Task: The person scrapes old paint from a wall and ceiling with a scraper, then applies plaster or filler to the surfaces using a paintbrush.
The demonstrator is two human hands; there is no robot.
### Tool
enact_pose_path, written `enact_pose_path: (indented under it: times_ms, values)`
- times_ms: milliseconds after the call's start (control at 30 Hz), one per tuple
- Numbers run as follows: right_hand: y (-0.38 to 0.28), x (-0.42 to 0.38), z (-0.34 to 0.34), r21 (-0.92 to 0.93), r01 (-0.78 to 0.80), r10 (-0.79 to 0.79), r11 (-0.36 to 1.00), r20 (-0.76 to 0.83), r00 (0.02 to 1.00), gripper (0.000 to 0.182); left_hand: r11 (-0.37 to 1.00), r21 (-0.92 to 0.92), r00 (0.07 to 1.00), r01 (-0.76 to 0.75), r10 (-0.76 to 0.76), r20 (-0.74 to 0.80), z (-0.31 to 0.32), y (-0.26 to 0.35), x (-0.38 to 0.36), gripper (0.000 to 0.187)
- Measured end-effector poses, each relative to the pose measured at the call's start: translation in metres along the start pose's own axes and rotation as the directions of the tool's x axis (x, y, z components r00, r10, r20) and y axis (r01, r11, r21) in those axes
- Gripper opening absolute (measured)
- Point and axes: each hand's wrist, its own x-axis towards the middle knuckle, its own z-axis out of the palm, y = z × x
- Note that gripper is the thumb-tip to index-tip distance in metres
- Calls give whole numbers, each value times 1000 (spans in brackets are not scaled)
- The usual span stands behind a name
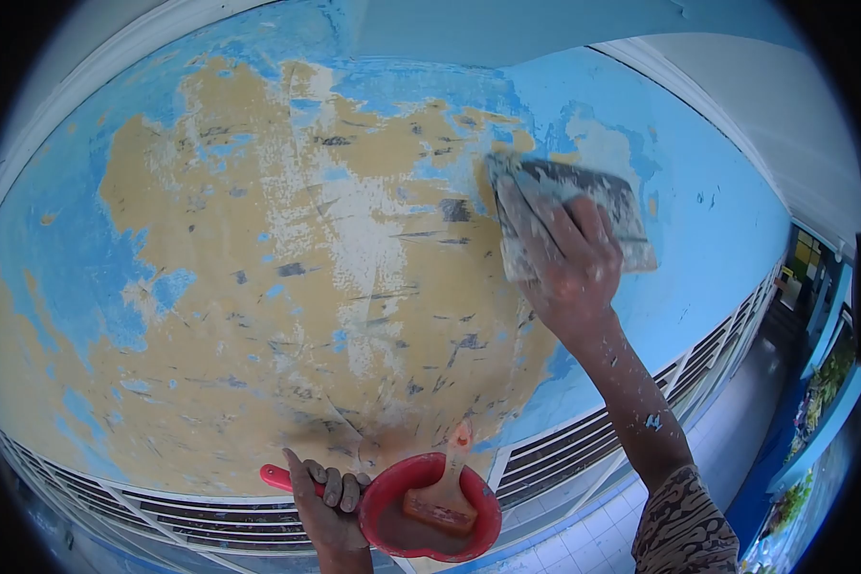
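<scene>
My right hand (pixel 569 253) grips a flat, rectangular, trowel-like plate (pixel 598 191), grey and smeared with white and pale paint, held against the upper right of the wall. Its fingers lie stretched along the plate, and any handle is hidden. Down at the bottom, my left hand (pixel 327 502) is closed round the handle of a red dipper (pixel 371 497), whose handle end sticks out left. Murky brownish liquid fills the dipper's bottom. A wide paintbrush (pixel 442 502) leans in it, bristles down and handle up. The patchy wall (pixel 230 316) shows tan, white and blue layers with dark scuffs.
Slatted vents (pixel 210 517) in white frames run below the wall on both sides. A pale ceiling (pixel 737 91) slopes above. On the right, a tiled walkway (pixel 737 411) runs beside a blue railing and plants (pixel 789 507). Blue flecks stick to my right forearm.
</scene>
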Motion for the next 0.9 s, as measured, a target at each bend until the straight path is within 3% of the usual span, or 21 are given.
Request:
enact_pose_path:
  times_ms: [100,200,333,533,667,900]
  values:
    - [3,-23,4,0,16,-16,1000,-55,998,58,1000,11,1000,17,-17,2,-7,-2,-2,49]
    - [14,13,10,-13,-21,20,1000,-78,997,59,999,11,999,39,-39,-34,-3,-5,-5,50]
    - [12,-2,4,-17,-25,25,1000,-28,999,60,999,-9,997,43,-43,-63,-6,-2,-5,50]
    - [20,-5,6,4,-50,50,999,-86,995,64,998,-39,998,-39,36,-60,-19,18,-1,52]
    - [16,-20,0,-13,-56,55,998,-9,998,63,996,-60,995,-70,65,-80,-23,26,1,52]
    - [30,12,12,-28,-82,78,996,-128,989,69,996,-43,992,-78,73,-107,-40,34,4,53]
